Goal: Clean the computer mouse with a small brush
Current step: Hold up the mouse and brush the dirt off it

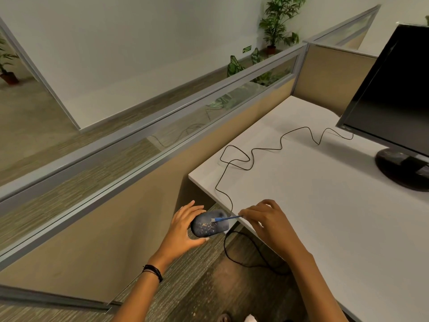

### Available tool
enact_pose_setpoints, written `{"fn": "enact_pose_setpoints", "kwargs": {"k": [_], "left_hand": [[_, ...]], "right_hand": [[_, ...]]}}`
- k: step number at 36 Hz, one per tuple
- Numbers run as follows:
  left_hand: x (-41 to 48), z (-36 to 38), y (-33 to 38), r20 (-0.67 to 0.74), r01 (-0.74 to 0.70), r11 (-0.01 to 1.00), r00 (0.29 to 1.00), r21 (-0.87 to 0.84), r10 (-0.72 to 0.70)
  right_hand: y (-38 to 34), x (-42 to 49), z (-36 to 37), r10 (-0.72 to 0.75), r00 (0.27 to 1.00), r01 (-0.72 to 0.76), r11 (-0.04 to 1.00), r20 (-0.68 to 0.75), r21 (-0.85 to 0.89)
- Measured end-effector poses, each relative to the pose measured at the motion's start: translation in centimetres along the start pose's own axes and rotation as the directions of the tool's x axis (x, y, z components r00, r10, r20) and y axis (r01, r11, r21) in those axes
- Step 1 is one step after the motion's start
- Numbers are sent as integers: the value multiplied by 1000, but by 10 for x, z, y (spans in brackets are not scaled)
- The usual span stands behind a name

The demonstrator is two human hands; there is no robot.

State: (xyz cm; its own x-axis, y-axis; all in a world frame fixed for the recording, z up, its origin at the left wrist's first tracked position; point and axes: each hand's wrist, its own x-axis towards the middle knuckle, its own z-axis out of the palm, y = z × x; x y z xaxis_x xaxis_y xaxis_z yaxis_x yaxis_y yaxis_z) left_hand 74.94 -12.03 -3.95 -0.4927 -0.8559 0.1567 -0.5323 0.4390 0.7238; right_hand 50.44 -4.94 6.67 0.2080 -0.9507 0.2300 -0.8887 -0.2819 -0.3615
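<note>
A dark grey computer mouse [210,225], speckled with pale crumbs on its top, is held off the desk's left edge, above the floor. My left hand [183,226] grips it from the left, thumb underneath. My right hand [267,220] pinches a small blue brush [226,218] by its handle; the white bristle tip rests on the mouse's upper right part. The mouse's black cable [253,156] runs from the mouse up over the white desk [325,205] in loose loops towards the monitor.
A black monitor [394,101] on a round stand [404,168] stands at the desk's right. A beige cubicle partition with a glass strip [162,140] runs along the left. Another black cable loop [246,254] hangs below the desk edge over carpet. Potted plants stand beyond the partition.
</note>
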Motion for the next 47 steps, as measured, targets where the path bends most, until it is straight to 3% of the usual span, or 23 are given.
{"fn": "enact_pose_setpoints", "kwargs": {"k": [13,47], "left_hand": [[0,2,0,3,3,1000,1000,7,-3],[4,0,4,-7,4,1000,1000,-13,-4]], "right_hand": [[2,-3,-3,51,996,-50,999,68,-19],[9,-5,-1,60,998,-60,998,-14,-7]]}}
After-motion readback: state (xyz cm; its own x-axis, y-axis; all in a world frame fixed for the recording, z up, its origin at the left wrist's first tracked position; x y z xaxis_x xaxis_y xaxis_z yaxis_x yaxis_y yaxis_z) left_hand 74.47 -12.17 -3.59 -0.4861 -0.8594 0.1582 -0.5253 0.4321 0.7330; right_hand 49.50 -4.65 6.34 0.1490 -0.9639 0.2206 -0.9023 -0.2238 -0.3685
